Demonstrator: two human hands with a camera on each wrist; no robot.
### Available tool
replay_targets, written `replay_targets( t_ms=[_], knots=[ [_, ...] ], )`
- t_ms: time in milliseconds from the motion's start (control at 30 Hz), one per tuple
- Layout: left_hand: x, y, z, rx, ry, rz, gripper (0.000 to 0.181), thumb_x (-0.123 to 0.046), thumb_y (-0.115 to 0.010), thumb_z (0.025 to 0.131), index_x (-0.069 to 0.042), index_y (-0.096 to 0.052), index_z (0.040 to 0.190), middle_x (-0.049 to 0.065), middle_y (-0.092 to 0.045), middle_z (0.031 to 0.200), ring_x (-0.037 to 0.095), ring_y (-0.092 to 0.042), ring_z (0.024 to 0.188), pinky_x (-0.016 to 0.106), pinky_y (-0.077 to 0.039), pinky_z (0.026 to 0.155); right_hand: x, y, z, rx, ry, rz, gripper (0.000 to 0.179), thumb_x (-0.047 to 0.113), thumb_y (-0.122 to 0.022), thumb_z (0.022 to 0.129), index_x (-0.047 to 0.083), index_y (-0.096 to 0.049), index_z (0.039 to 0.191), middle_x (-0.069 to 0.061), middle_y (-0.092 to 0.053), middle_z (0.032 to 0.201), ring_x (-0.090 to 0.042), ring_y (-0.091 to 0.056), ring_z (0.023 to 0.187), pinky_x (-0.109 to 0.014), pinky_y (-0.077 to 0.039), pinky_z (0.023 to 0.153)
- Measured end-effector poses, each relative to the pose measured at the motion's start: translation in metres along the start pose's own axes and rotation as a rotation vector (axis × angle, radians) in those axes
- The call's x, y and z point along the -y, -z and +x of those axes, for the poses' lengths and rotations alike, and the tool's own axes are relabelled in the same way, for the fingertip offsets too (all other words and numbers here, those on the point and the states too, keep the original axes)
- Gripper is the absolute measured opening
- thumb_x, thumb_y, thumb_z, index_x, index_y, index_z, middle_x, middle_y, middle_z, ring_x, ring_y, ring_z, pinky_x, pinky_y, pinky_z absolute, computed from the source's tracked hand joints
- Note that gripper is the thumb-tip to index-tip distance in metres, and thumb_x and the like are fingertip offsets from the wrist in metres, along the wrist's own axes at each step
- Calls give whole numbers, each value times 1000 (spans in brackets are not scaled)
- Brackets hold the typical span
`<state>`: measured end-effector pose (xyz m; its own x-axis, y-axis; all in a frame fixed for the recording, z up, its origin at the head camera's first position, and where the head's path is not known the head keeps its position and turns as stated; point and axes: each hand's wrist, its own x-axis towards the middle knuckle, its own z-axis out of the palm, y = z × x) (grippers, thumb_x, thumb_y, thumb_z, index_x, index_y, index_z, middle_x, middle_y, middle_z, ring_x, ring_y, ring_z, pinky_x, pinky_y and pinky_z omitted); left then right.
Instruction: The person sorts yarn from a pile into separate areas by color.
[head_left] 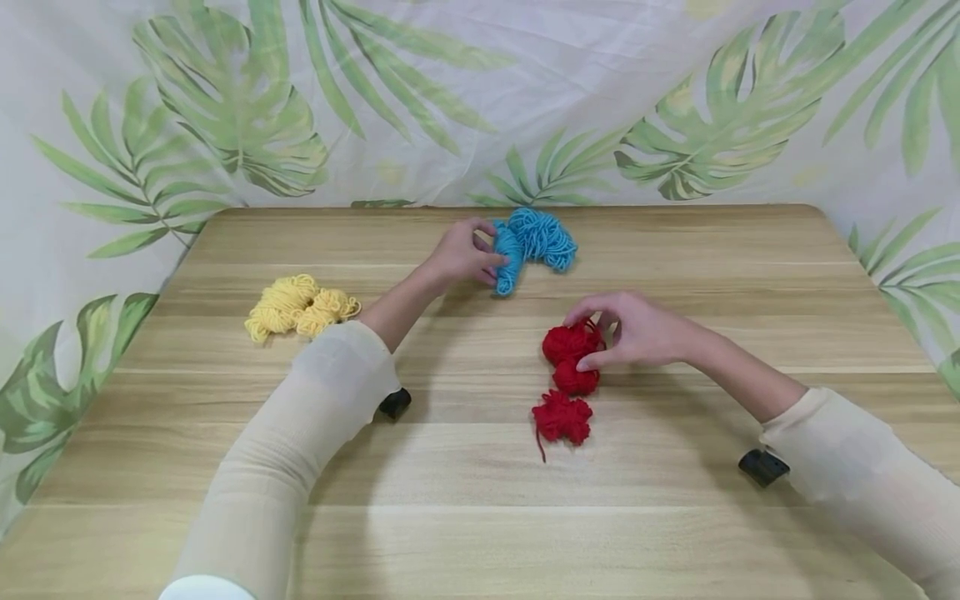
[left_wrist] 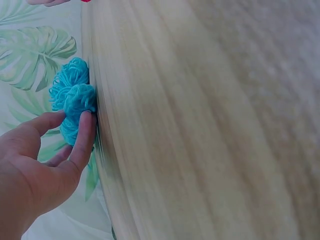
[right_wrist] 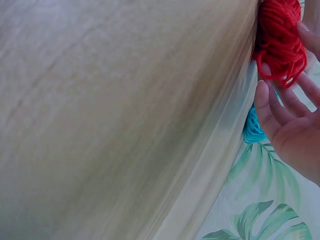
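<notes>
Near the back edge of the table, my left hand [head_left: 467,252] pinches a bundle of blue yarn [head_left: 508,260] between thumb and fingers. A second, looser blue yarn bundle [head_left: 546,239] lies against its right side. My right hand [head_left: 637,327] reaches over the red yarn [head_left: 570,342] from the right, with the thumb at the near ball and the fingertips at the far side. In the right wrist view, loose strands of the red yarn [right_wrist: 282,40] hang between thumb and fingers. A smaller red yarn bundle [head_left: 562,418] with a trailing end lies in front.
Yellow yarn bundles [head_left: 300,308] lie on the left of the wooden table [head_left: 480,533], beside the left forearm. A leaf-patterned cloth [head_left: 562,75] hangs behind the table. Black devices [head_left: 763,467] stick out under both pale sleeves.
</notes>
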<state>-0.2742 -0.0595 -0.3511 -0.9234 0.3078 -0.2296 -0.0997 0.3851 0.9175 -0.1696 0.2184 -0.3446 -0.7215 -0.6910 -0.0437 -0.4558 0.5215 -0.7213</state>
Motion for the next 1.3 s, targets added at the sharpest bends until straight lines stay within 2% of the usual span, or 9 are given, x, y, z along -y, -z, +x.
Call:
replay_targets(
  t_ms=[333,633,1000,1167,1300],
  knots=[
    [1,3,-7,32,-14,-54,50,3,-69,97,4,-45,141,20,-58,109,22,-66,73,38,-63,74,0,0,3,-1,-30,1,28,10,-84,87,2,-72,111,-5,-72,106,-16,-63,78,-32,-57,75],
    [2,8,-14,42,-14,-35,49,0,-68,98,2,-46,141,20,-59,112,23,-66,73,39,-63,76,-1,-1,3,-5,5,35,15,1,-79,88,4,-71,101,-1,-69,92,-15,-59,71,-28,-53,68],
    [3,16,-22,82,6,-22,49,-2,-68,98,5,-45,141,20,-51,113,26,-66,75,36,-63,73,-1,1,-1,-26,3,63,14,-5,-76,87,4,-73,97,-1,-69,89,-15,-59,71,-27,-50,67],
    [5,16,-28,94,-8,-27,46,0,-67,98,8,-45,138,20,-53,108,26,-67,71,35,-62,69,0,1,-2,-32,-4,80,14,-5,-76,87,4,-73,97,0,-69,89,-15,-60,69,-26,-51,64],
    [6,17,-31,111,-16,-18,44,1,-66,97,9,-46,136,21,-55,106,27,-68,71,34,-62,68,-2,2,-2,-39,-6,99,14,-6,-75,87,3,-73,98,-6,-71,91,-15,-61,70,-26,-53,63]
  ],
)
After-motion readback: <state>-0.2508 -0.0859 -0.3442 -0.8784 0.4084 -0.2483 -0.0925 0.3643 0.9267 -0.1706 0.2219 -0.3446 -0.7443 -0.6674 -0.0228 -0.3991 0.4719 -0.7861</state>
